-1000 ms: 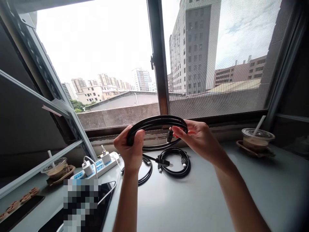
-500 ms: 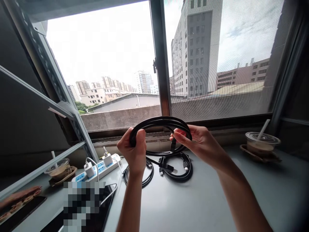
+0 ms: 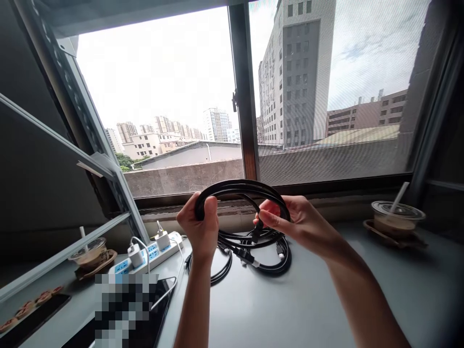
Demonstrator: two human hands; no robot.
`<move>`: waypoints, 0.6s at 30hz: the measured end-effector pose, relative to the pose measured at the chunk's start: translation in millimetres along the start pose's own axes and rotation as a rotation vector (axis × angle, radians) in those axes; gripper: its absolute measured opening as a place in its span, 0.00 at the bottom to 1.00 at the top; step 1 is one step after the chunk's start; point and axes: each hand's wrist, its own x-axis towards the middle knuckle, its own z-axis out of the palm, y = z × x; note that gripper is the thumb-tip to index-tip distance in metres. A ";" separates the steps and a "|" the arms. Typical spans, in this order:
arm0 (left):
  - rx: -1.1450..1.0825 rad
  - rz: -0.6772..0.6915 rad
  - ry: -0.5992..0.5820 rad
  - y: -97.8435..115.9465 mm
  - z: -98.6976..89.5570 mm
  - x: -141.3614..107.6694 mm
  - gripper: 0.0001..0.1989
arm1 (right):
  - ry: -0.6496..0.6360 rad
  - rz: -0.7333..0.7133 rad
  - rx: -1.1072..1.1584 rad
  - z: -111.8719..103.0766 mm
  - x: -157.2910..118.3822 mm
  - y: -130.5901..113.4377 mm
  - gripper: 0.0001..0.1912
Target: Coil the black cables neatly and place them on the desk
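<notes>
A coiled black cable [image 3: 241, 186] is held up above the table between both hands. My left hand [image 3: 200, 227] wraps round the left side of the coil, thumb in front. My right hand [image 3: 290, 216] pinches the cable near a black plug [image 3: 255, 235] inside the right part of the loop, fingertips partly hidden. The other end, a plug with a pale metal tip [image 3: 250, 259], hangs below the loop. Behind and below lie two more coiled black cables, the right coil [image 3: 277, 270] with plugs showing and the left coil [image 3: 222, 278] partly covered by my wrist.
A white power strip [image 3: 159, 256] with chargers stands left, beside a dark tablet-like device [image 3: 165, 299] partly pixelated. Iced drinks stand on the left [image 3: 89, 253] and the right [image 3: 395, 220]. Small food pieces [image 3: 31, 307] lie at far left. A metal shelf frame [image 3: 123, 193] rises by the window.
The held coil has tilted slightly, and its hanging plug has shifted a little left and down. A blurred hand over the food at far left has gone from view.
</notes>
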 end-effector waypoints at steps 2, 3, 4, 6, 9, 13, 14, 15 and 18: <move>0.013 -0.006 0.003 5.4 -0.9 -0.3 0.25 | -0.009 0.004 0.037 0.4 -0.4 0.0 0.12; 0.021 0.004 0.010 9.5 -0.3 -1.1 0.24 | -0.012 0.006 0.059 0.2 -0.5 0.4 0.12; 0.029 0.021 0.019 14.3 1.0 -2.5 0.24 | -0.012 0.006 0.082 0.0 -0.5 0.8 0.13; 0.037 0.064 0.043 24.3 5.4 -6.4 0.23 | -0.009 0.009 0.130 -0.6 -0.2 1.5 0.13; 0.005 0.075 0.025 36.2 12.5 -11.9 0.23 | -0.006 0.020 0.238 -1.7 0.1 1.5 0.14; -0.075 -0.048 -0.086 37.4 12.8 -12.0 0.20 | -0.015 0.027 0.338 -5.1 -2.2 -1.4 0.13; -0.088 -0.084 -0.113 35.2 11.5 -10.9 0.20 | -0.025 0.029 0.357 -5.8 -3.2 -2.5 0.14; -0.096 -0.114 -0.135 32.3 10.0 -9.5 0.20 | -0.040 0.035 0.381 -6.3 -4.2 -3.7 0.14; -0.084 -0.165 -0.154 23.0 7.1 -5.5 0.22 | -0.095 0.077 0.420 -5.4 -5.9 -6.4 0.16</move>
